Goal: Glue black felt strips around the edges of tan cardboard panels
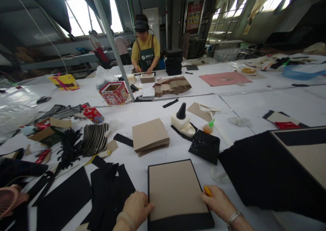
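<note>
A tan board with black edging lies flat on the white table in front of me, a wide black band along its near side. My left hand rests at its left edge, thumb over the board, the other fingers curled; whether they pinch the edge is hard to tell. At the right edge, my right hand is closed around a small yellow tool. Beyond the board sit a stack of tan boards and a black piece with white specks.
Black sheets are piled at right, with black strips at left. A white container with a black cone and an orange bottle with a green tip stand ahead. A person works across the table.
</note>
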Tool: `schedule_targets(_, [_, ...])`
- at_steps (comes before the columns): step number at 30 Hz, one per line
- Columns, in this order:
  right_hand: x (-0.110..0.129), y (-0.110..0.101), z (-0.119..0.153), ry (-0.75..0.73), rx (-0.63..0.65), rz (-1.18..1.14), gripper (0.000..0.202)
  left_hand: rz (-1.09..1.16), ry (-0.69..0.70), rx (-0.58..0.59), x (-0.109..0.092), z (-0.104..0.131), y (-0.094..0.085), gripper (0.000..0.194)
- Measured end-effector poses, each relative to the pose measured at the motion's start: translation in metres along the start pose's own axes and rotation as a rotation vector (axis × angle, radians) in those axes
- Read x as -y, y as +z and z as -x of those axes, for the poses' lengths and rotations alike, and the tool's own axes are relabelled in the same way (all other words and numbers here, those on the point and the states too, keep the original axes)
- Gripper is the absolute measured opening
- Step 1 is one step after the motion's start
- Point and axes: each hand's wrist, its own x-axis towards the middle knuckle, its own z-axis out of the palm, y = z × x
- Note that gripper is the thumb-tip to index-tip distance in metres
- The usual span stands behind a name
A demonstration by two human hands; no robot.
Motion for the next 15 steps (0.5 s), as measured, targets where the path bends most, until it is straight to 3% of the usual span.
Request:
schedule_targets(2, [0.007,-0.005,0.0,-0.021,-0.006,0.039,0.02,-0.043,0.018,-0.091,-0.007,0.003,-0.005,0.021])
schedule_targets(5, [0.015,-0.01,-0.001,-0.041,-0.004,0.088,0.022,-0.075,0.206,-0.223,-0.02,0.005,-0.001,0.053])
schedule_targets(8, [0.018,-0.012,-0.003,-0.058,-0.002,0.137,0.023,-0.027,0.38,-0.128,-0.034,0.005,0.012,0.063])
schedule_targets(11, [0.018,-0.012,-0.003,-0.08,0.008,0.186,0.024,-0.02,0.321,-0.089,-0.051,0.001,0.032,0.056])
schedule_targets(15, [0.022,-0.024,0.001,-0.121,-0.027,0.286,0.022,-0.049,0.215,-0.233,-0.068,-0.006,0.058,0.047])
